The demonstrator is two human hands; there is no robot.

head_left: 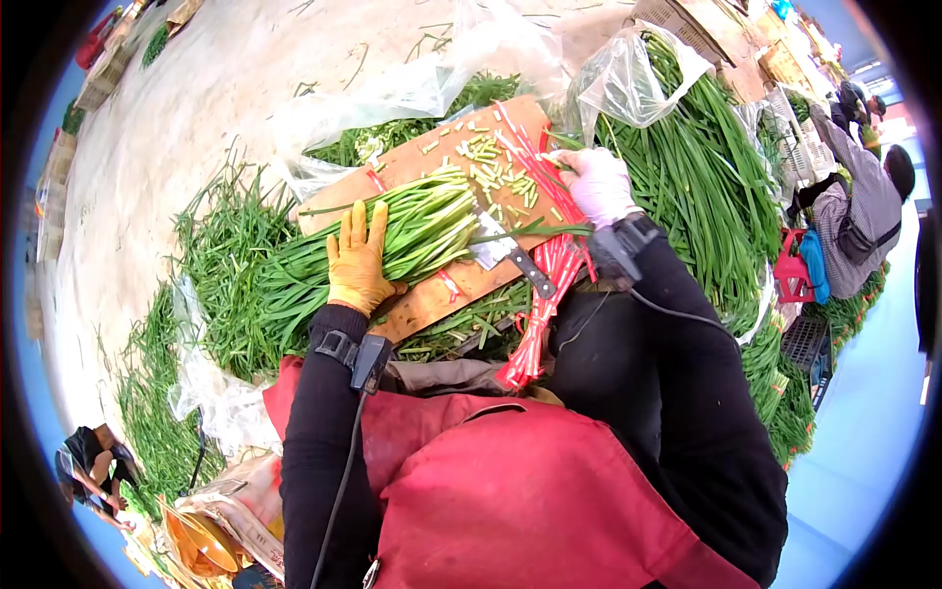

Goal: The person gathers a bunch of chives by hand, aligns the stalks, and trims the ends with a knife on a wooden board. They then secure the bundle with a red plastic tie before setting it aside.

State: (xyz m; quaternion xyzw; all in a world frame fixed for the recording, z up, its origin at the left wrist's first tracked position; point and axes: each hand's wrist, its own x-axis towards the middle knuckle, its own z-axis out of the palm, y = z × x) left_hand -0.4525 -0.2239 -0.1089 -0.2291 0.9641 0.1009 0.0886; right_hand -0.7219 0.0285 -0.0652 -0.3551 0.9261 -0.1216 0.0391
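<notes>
My left hand (359, 260), in an orange glove, lies with fingers stretched out over a bundle of long green leaves with pale cut ends, like garlic chives (432, 221). The bundle rests on a brown board (412, 312). A knife (531, 271) with a dark riveted handle lies beside its cut ends. My right hand (599, 187), in a pale pink glove, has its fingers drawn together at the board's right edge, by red-and-white strips (548, 175); what they pinch is unclear. Short cut stem pieces (481, 149) are scattered over the board.
More red-and-white strips (543, 329) hang over the board's near edge. A large heap of chives (692, 177) in clear plastic lies right, loose greens (231, 255) left. A red stool (793, 267) and a person (859, 221) are far right; another person (93, 466) crouches lower left.
</notes>
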